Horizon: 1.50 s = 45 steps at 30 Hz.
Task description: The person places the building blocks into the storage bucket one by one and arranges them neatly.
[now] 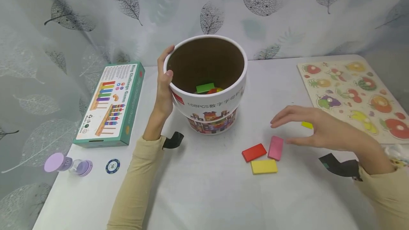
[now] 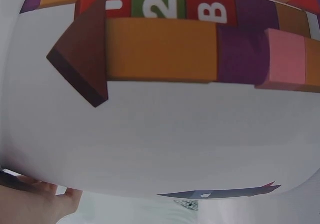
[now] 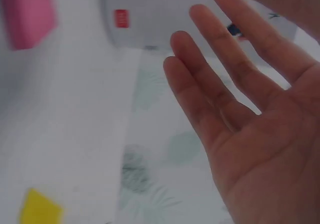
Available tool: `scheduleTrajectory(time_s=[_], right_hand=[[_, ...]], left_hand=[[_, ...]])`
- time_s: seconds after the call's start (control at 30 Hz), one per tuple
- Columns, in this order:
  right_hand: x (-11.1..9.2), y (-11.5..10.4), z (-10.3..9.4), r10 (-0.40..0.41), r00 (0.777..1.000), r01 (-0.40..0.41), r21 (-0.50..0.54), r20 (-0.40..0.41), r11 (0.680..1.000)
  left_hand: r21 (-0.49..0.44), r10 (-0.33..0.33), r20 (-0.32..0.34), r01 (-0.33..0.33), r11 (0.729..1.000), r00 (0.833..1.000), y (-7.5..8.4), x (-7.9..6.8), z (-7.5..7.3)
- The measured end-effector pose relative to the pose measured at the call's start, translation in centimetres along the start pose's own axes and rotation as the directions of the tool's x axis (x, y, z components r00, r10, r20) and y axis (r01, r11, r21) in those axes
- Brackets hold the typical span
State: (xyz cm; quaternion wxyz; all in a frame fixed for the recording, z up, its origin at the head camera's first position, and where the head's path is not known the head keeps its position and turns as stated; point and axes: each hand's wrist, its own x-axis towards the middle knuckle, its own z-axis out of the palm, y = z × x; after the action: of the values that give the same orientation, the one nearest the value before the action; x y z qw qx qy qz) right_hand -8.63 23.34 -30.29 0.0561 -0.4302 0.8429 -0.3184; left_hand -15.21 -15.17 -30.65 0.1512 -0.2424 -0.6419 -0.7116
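A white bucket (image 1: 209,103) printed with colourful letter blocks stands mid-table, its mouth turned toward me. My left hand (image 1: 163,89) holds its left rim, thumb over the edge; the bucket wall (image 2: 200,129) fills the left wrist view. Inside lie a green block (image 1: 205,88) and bits of red and yellow. To the bucket's right, my right hand (image 1: 324,129) hovers above the table with fingers spread and nothing held. Nearest its thumb is a pink block (image 1: 276,148), beside a red block (image 1: 254,152) and a yellow block (image 1: 264,166). Another yellow block (image 1: 307,125) is partly hidden behind that hand.
On the left lies a Ring Challenge Game box (image 1: 107,102), with a purple sand timer (image 1: 68,165) and a round chip (image 1: 113,166) in front. A wooden fruit puzzle board (image 1: 338,111) lies at right. Behind the table hangs a leaf-patterned curtain (image 1: 179,6).
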Motion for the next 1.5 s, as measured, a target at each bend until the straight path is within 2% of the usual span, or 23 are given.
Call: scheduleTrajectory(time_s=[0.13, 0.23, 0.47, 0.73, 0.93, 1.07, 1.2, 1.27, 1.4, 1.5], right_hand=[[-1.1, 1.5, 1.8, 0.034, 0.997, -0.039, 0.066, 0.075, 0.997], [-1.5, 2.4, 2.8, 0.052, 0.994, -0.062, 0.1, 0.1, 0.993], [-2.2, 3.4, 5.0, 0.06, 0.995, -0.069, 0.116, 0.077, 0.991], [-2.3, 3.5, 5.8, 0.067, 0.998, -0.068, 0.046, 0.02, 0.997], [-1.9, 3.5, 5.6, 0.078, 0.994, -0.081, 0.034, 0.077, 0.996], [-1.6, 3.6, 4.7, 0.057, 0.993, -0.056, -0.011, 0.106, 0.998], [-1.3, 3.7, 2.5, 0.054, 0.997, -0.051, -0.053, 0.062, 0.997], [-1.0, 3.4, 1.0, 0.069, 0.998, -0.069, -0.065, 0.003, 0.995], [0.7, 2.4, -2.6, 0.011, 0.99, -0.029, -0.126, -0.141, 0.992], [3.0, 0.9, -4.8, -0.042, 0.955, -0.007, -0.164, -0.293, 0.986]], left_hand=[[0.001, 0.001, -0.015, -0.001, 1.0, 1.0, 0.1, -0.1, -0.4], [-0.003, 0.002, -0.014, -0.002, 1.0, 1.0, 0.1, -0.1, -0.4], [-0.018, -0.004, -0.004, 0.004, 1.0, 1.0, -0.1, 0.0, 0.2], [-0.025, -0.011, 0.01, 0.012, 1.0, 1.0, 0.0, 0.0, 0.3], [-0.006, -0.013, 0.004, 0.013, 1.0, 1.0, 0.1, -0.1, 0.3], [0.004, -0.007, 0.004, 0.007, 1.0, 1.0, 0.1, 0.0, 0.3], [0.002, 0.003, 0.004, -0.003, 1.0, 1.0, -0.1, 0.1, 0.2], [0.004, 0.003, 0.004, -0.003, 1.0, 1.0, -0.1, 0.1, 0.2], [0.01, 0.003, 0.006, -0.003, 1.0, 1.0, 0.0, 0.1, 0.2], [0.023, 0.004, 0.005, -0.004, 1.0, 1.0, 0.0, 0.0, 0.2]])
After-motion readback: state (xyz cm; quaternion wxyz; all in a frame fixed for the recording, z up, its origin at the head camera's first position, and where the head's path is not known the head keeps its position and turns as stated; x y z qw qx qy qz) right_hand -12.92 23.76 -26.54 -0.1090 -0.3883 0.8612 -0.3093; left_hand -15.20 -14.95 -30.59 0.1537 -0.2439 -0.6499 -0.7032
